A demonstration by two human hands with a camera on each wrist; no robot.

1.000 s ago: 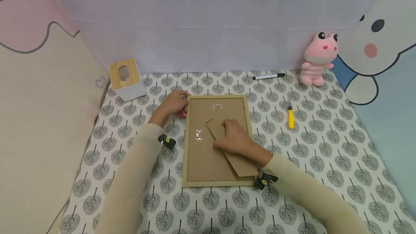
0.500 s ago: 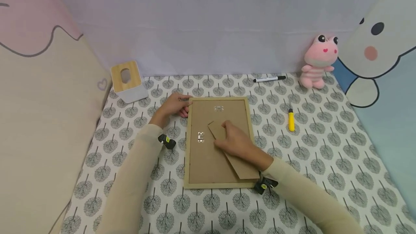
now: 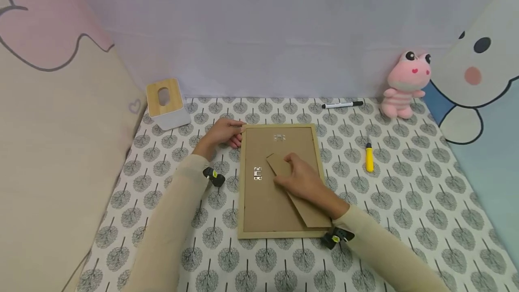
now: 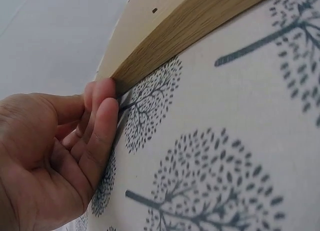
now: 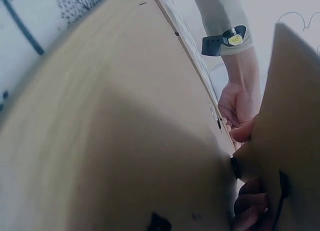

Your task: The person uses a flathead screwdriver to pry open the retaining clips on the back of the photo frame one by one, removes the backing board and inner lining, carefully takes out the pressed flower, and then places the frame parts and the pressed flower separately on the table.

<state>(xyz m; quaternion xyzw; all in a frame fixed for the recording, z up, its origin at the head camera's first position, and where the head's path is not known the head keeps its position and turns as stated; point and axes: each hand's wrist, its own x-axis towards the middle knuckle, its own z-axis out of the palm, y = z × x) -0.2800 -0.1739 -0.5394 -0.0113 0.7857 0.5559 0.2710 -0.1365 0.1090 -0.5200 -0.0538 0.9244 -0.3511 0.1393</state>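
Note:
A picture frame with a light wooden border lies back side up on the patterned cloth. Two small metal hangers sit on its brown backboard. My left hand holds the far left corner, its fingertips against the wooden edge in the left wrist view. My right hand grips the brown easel stand near its upper part, thumb on one side and fingers on the other. In the right wrist view the stand is tilted up from the backboard. Some right fingers are hidden behind it.
A tissue box with a wooden lid stands at the far left. A marker lies near the back edge, and a yellow-handled screwdriver to the frame's right. A pink plush toy sits in the far right corner.
The head view has shifted, so everything appears slightly further right and lower. Both hands keep about the same places on the frame and its stand.

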